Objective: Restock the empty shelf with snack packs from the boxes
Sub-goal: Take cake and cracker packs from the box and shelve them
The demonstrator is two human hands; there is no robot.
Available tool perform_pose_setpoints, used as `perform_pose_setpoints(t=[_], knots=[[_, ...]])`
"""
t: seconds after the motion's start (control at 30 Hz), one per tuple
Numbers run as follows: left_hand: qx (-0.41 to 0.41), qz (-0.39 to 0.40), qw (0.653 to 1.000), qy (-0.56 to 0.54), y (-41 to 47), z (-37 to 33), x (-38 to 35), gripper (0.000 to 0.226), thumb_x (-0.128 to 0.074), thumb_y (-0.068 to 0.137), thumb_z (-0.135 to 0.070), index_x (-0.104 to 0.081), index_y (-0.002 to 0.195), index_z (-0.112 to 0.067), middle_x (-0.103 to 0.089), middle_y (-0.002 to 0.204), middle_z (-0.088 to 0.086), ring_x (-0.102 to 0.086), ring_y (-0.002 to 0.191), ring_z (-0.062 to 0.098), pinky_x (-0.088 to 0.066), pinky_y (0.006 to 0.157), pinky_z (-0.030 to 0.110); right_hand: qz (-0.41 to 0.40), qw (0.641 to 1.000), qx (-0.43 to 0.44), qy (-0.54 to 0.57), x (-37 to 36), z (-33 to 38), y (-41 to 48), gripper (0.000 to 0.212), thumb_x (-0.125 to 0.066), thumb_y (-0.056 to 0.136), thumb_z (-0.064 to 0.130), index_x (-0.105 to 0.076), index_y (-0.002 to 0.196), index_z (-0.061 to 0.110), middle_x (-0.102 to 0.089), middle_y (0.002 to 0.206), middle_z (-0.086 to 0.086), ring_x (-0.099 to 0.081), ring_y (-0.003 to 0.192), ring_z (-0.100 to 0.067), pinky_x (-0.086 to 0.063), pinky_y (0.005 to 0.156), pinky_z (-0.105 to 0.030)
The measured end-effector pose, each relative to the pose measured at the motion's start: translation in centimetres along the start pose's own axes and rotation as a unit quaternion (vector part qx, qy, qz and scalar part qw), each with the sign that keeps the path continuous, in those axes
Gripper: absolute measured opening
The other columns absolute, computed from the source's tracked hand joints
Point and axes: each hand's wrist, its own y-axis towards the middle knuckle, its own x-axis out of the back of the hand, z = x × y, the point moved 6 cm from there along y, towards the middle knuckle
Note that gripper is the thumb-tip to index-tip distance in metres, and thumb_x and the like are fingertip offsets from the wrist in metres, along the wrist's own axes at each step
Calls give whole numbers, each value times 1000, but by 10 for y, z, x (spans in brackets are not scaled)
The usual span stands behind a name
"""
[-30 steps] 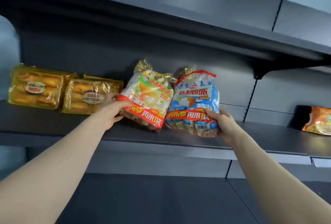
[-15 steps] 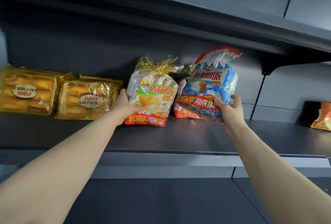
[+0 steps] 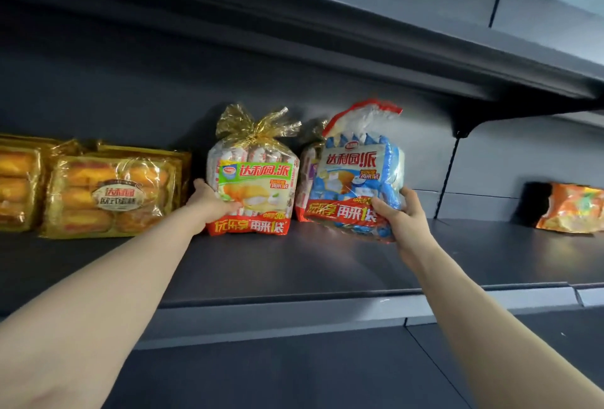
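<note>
Your right grip (image 3: 402, 219) has brought the blue snack pack (image 3: 356, 173) lower and more upright than half a second ago. Its fingers and thumb clamp the pack's lower right corner, and the pack leans slightly in front of a half-hidden third pack (image 3: 307, 166). Whether its base touches the shelf (image 3: 294, 264) cannot be told from this view. Your left grip (image 3: 209, 201) curls round the lower left side of the green snack pack (image 3: 258, 179), which stands upright mid-shelf, just beside the blue one. Golden cake packs (image 3: 111, 193) sit toward the shelf's left end; an orange bag (image 3: 572, 209) lies near its right end.
</note>
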Motion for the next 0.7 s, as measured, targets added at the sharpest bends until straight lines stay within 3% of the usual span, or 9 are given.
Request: perform_pose_setpoints(t=[0.17, 0.3, 0.43, 0.5, 0.57, 0.7], knots=[[15, -16, 1000, 10, -6, -2, 5, 116, -90, 68, -24, -11, 152, -16, -47, 141, 14, -52, 125, 34, -48, 100, 51, -1, 999, -36, 20, 9, -15, 12, 51, -76, 86, 22, -47, 128, 24, -74, 108, -5, -74, 92, -28, -58, 81, -58], [-57, -82, 992, 75, -17, -22, 5, 127, -88, 69, -12, 3, 156, -26, -31, 151, 14, -43, 134, 33, -45, 103, 49, 35, 998, -52, 28, 13, -13, 28, 54, -77, 85, 22, -47, 131, 23, -73, 112, -7, -73, 96, -30, -57, 83, -58], [-56, -89, 990, 95, -18, -22, 6, 122, -88, 70, -22, -2, 156, -22, -39, 147, 15, -48, 130, 33, -47, 101, 50, 113, 989, -93, 20, 18, -27, 43, 60, -78, 81, 18, -49, 133, 17, -68, 125, -12, -69, 105, -31, -53, 92, -59], [-52, -86, 990, 99, -18, -17, 6, 119, -87, 72, -26, -3, 156, -21, -43, 145, 15, -51, 127, 34, -48, 99, 51, 130, 984, -119, -7, 20, -36, 52, 64, -78, 78, 15, -48, 135, 19, -66, 128, -15, -69, 105, -32, -56, 88, -55], [-49, -86, 990, 101, -19, -10, 4, 116, -85, 74, -29, -4, 156, -20, -46, 145, 13, -52, 126, 34, -49, 99, 51, 114, 986, -118, -20, 20, -36, 65, 65, -71, 84, 3, -44, 139, 25, -67, 123, -17, -71, 98, -32, -60, 75, -48], [-60, -79, 990, 96, -15, -2, -1, 105, -84, 76, -30, -13, 153, -17, -52, 139, 10, -55, 122, 32, -49, 97, 50, 82, 989, -68, -99, 4, -23, 86, 76, -56, 85, -20, -40, 139, 31, -68, 107, -12, -69, 86, -26, -58, 64, -40]])
